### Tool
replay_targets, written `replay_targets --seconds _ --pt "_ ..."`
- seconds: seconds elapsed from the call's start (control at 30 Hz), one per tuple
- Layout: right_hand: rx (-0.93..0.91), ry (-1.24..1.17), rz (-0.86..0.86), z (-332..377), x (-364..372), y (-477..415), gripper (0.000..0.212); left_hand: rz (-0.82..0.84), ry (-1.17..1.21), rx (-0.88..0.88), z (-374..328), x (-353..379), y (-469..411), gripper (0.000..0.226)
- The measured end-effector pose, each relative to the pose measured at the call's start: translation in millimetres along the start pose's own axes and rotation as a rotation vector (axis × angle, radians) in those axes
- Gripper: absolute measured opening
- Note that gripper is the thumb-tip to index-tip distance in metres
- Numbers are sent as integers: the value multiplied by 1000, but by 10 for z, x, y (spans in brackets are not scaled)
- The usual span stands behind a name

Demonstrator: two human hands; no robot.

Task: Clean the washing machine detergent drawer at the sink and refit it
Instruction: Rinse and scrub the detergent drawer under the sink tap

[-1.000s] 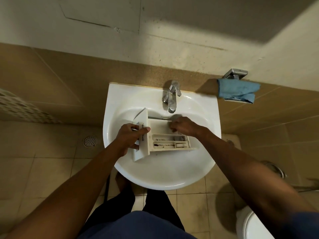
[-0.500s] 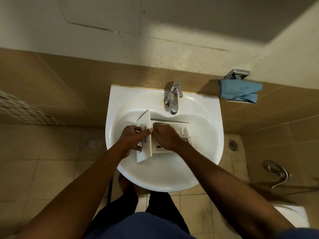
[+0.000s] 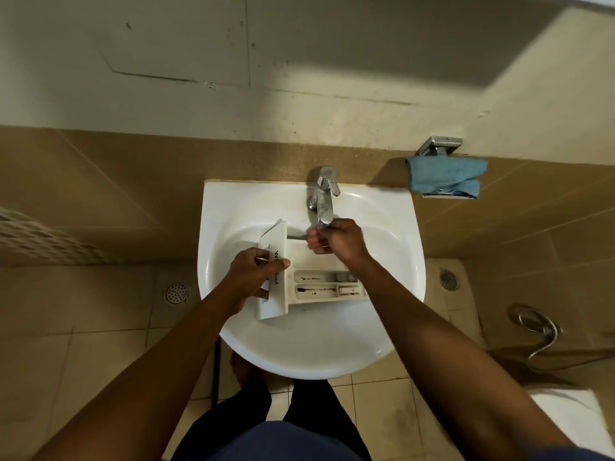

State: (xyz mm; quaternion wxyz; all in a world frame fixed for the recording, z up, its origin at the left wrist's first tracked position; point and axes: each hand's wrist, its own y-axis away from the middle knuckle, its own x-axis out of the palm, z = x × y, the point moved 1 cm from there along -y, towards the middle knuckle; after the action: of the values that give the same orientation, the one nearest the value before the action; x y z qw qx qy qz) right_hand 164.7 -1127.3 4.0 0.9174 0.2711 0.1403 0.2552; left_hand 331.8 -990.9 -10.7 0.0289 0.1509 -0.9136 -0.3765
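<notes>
1. The left hand [image 3: 253, 277] has its grip closed around the front panel of the white detergent drawer [image 3: 299, 261], thumb lying across the lettered face and fingers curled behind it.
2. From that grip the drawer runs out to the right, lying level inside the bowl of the white sink [image 3: 309, 344], open side up.
3. Its compartments sit just right of the left hand; the two narrow ones nearest the person carry dark specks and streaks of grime.
4. The right hand [image 3: 336, 239] is up at the far side of the drawer, right under the spout of the chrome tap [image 3: 324, 201]. Its fingers are bent inward in a loose cup, and the fingertips are blurred, so I cannot tell whether they hold anything or touch the spout.
5. The right forearm crosses above the drawer's right end, hiding that corner.
6. Well to the right of the right hand, a blue cloth [image 3: 446, 178] hangs folded from a metal holder [image 3: 437, 146] on the tiled wall.
7. Out to the left of the left hand, a round floor drain [image 3: 176, 292] sits in the tiled floor; a second drain [image 3: 448, 278] lies right of the sink.
8. Farther right, a coiled metal hose [image 3: 539, 331] rests on the floor beside a white fixture at the picture's edge.
</notes>
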Motion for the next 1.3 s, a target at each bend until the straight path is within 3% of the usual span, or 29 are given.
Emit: replay_targets --seconds 0.23,0.33,0.5,0.67,0.8,1.03,1.13,1.3 --pt "173 -764 -6 -126 32 -25 32 31 -30 68 -54 22 -34 42" --pt "180 -1086 58 3 -40 -131 49 15 -39 101 -26 27 -27 39" --pt "214 -1029 60 146 29 -162 42 -7 -23 107 4 26 -50 53" --pt "234 -1025 150 138 20 -185 55 -17 -30 109 7 28 -38 53" --pt "221 -875 158 179 -31 -160 46 -19 -27 105 4 31 -39 55" --pt "205 -117 51 -54 32 251 41 -12 -10 99 -6 27 -21 56" --pt "64 89 65 -217 125 324 45 -17 -31 107 -11 29 -20 55" --pt "-268 460 138 -488 120 405 30 -23 -34 113 -17 38 -13 52"
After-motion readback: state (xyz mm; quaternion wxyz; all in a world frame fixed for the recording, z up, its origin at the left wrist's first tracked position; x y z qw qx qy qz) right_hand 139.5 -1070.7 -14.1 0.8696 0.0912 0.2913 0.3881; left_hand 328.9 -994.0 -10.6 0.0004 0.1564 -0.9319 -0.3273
